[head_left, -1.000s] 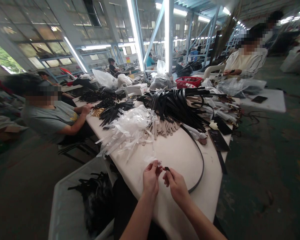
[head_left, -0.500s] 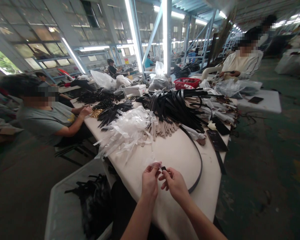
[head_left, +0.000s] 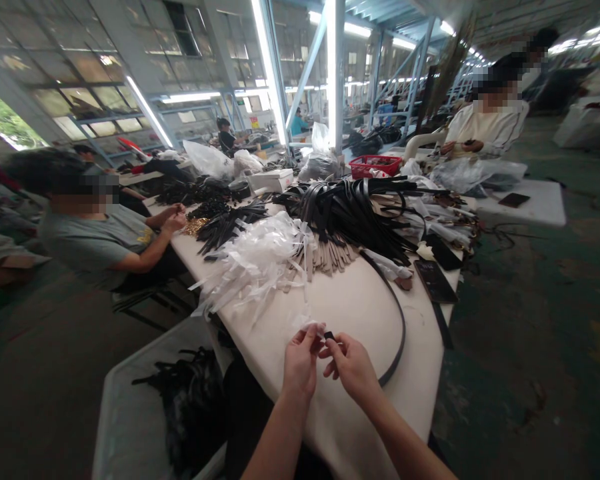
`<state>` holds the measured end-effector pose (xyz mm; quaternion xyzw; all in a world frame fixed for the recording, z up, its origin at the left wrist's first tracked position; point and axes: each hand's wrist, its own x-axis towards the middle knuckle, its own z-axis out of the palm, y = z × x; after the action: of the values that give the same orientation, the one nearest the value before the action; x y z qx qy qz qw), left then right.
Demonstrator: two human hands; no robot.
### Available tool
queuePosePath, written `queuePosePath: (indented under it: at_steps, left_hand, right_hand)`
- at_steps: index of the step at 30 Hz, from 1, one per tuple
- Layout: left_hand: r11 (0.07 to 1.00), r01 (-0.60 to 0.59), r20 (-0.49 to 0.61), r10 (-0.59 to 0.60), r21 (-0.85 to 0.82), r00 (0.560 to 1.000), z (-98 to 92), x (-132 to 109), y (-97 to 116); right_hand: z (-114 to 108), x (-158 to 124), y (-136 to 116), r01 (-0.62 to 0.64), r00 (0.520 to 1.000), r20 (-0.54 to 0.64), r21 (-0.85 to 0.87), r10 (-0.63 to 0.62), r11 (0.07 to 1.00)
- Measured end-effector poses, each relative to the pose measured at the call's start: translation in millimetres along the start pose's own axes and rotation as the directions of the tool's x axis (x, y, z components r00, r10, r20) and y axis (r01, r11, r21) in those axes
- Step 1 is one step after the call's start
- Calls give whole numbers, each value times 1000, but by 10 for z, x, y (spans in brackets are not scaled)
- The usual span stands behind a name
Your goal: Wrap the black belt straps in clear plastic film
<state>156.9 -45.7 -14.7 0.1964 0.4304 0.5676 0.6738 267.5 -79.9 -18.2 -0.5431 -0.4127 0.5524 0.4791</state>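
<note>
My left hand (head_left: 301,357) pinches a thin white plastic strip (head_left: 307,323) over the near part of the table. Right beside it, my right hand (head_left: 347,363) is closed on the end of a black strap (head_left: 401,333). That strap curves out to the right across the tabletop and back towards the pile. The two hands almost touch, fingertips facing each other. Beyond them lies a heap of white plastic strips (head_left: 260,257), next to a large bundle of black straps (head_left: 353,213) with beige undersides.
A phone (head_left: 435,280) lies at the right edge of the cream table (head_left: 350,300). A pale bin (head_left: 125,407) with black straps stands at lower left. A red basket (head_left: 375,165) is at the back. One co-worker (head_left: 115,233) sits left, another (head_left: 495,123) works at far right.
My hands stay almost in the same place, still close together. The co-worker on the left has raised a hand slightly, and the far-right co-worker's hands have shifted.
</note>
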Motion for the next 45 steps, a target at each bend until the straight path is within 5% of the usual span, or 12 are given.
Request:
queuePosePath:
  at_steps: [14,20,45]
  left_hand:
    - [1000,7,6,-7,-21,1000,-15,3,-23]
    - [996,-85,-49,84,-19,995,-50,65,-9]
    - [997,-3,-21,1,-76,1000,-91,89,-54]
  right_hand:
    - [20,14,18,8,1000,12,-32,-8,999]
    - [24,8,21,13,1000,-13,-11,-13,1000]
    - [65,42,35,-9,1000,1,15,9,1000]
